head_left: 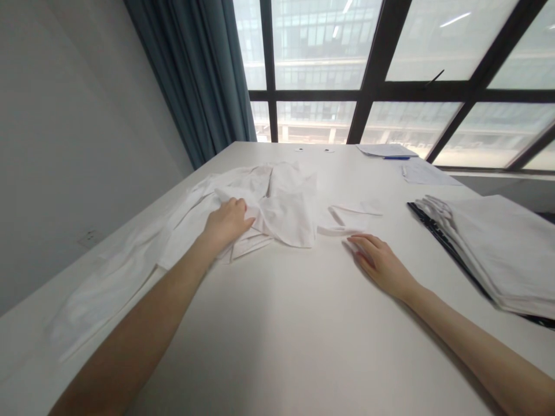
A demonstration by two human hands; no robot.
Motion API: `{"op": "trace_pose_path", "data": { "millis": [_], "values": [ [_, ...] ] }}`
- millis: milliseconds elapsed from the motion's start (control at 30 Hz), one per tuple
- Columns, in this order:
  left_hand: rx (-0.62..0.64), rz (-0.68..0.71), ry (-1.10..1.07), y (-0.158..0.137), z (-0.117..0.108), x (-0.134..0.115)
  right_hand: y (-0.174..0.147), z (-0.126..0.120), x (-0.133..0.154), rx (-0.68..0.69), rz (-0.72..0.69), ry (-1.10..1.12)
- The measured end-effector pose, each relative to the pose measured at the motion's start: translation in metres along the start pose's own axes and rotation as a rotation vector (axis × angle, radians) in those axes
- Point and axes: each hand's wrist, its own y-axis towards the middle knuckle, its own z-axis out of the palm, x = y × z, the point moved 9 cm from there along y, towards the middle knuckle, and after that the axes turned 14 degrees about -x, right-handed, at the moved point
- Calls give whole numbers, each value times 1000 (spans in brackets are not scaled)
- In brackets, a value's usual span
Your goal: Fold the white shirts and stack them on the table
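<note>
A loose heap of white cloth lies crumpled on the left half of the white table. My left hand rests on the heap with its fingers curled, gripping a fold of the fabric. Thin strips of white cloth lie flat to the right of the heap. Just below these strips, my right hand is low over the tabletop, its thumb and fingers slightly apart. Its fingertips are close to the edge of a strip; whether they touch it I cannot tell.
On the right, a folded stack of white fabric lies on a black item. Papers and a blue pen are at the far right of the table. A wall borders the left; a blue curtain and windows stand behind.
</note>
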Motion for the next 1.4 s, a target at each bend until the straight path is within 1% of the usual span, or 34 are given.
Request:
{"op": "trace_pose_path", "data": {
  "millis": [67, 133, 233, 400, 500, 600, 700, 767, 833, 900, 967, 1033, 1100, 1200, 1300, 1400],
  "values": [
    [137, -23, 62, -2, 13, 14, 0, 0, 1, -1, -2, -6],
    [218, -8, 70, -4, 21, 19, 0, 0, 1, -3, -2, -13],
    [222, 0, 73, -5, 25, 21, 0, 0, -1, 2, 3, -11],
    [202, -31, 53, -3, 31, 28, -2, 3, -4, 25, 8, -5],
    [175, -56, 25, 0, 29, 33, -2, 4, -5, 23, 5, -8],
    [128, -63, -38, 5, 19, 34, -2, 3, -5, 17, 3, -2],
    [57, -57, -154, 11, 0, 32, -1, 3, -3, 19, 0, 1],
    [-34, -100, -335, 15, -18, 32, -1, 3, -3, 21, 1, -1],
    [-129, -172, -569, 17, -35, 31, -1, 3, -3, 19, -1, 0],
    [-186, -234, -760, 17, -47, 28, -1, 3, -3, 17, -8, 5],
    [-219, -256, -878, 15, -55, 19, -1, 3, -3, 14, -13, 9],
    [-241, -237, -934, 13, -60, 9, -1, 2, -3, 7, -13, 7],
    [-228, -195, -940, 12, -60, -2, -1, 1, -1, -1, -25, -2],
    [-155, -138, -892, 11, -51, -11, 2, -3, 8, -25, -82, -24],
    [-95, -75, -733, 9, -40, -13, 8, -3, 22, -26, -141, -65],
    [-39, -17, -536, 6, -29, -12, 18, 9, 38, 34, -175, -98]
  ]
}}
